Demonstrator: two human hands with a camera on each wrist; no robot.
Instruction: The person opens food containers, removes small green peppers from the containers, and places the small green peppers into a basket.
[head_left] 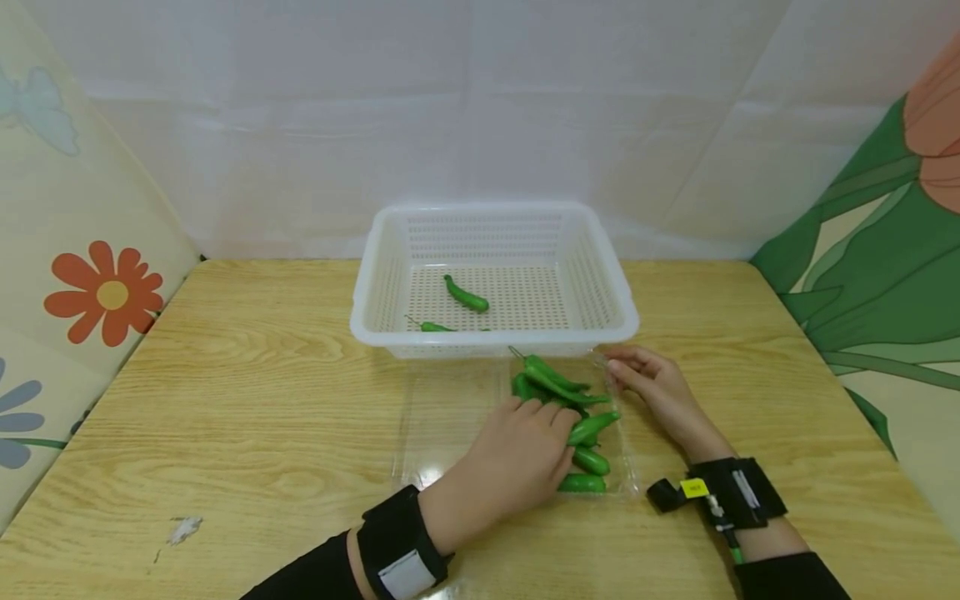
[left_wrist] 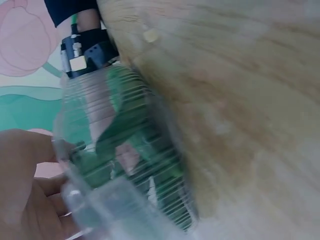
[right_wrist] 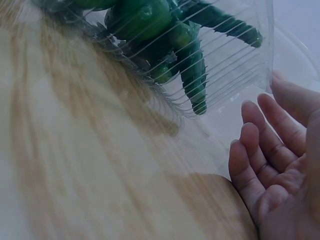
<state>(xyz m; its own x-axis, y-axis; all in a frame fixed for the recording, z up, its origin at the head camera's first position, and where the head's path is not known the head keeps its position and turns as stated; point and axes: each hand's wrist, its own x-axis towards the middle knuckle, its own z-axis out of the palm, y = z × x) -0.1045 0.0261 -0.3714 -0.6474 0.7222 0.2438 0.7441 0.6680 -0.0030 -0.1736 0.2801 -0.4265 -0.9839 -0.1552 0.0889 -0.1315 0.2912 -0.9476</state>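
Observation:
A clear plastic box (head_left: 450, 425) lies with its lid half spread to the left, and several green chili peppers (head_left: 551, 379) fill its right half. Reaching over the box wall, my left hand (head_left: 521, 450) has its fingers bent down among the peppers. One green pepper (head_left: 596, 427) sticks out between its thumb and index finger; the fingertips are hidden. At the box's far right corner, my right hand (head_left: 656, 387) pinches the rim with thumb and index finger. In the right wrist view its other fingers (right_wrist: 255, 155) curl loosely beside the ribbed wall.
Behind the box stands a white perforated basket (head_left: 362, 312) holding a curved green pepper (head_left: 467, 296) and another partly hidden by the front rim. Wood-grain table (head_left: 262, 400) extends on both sides. A white sheet hangs behind; printed flower panels flank the table.

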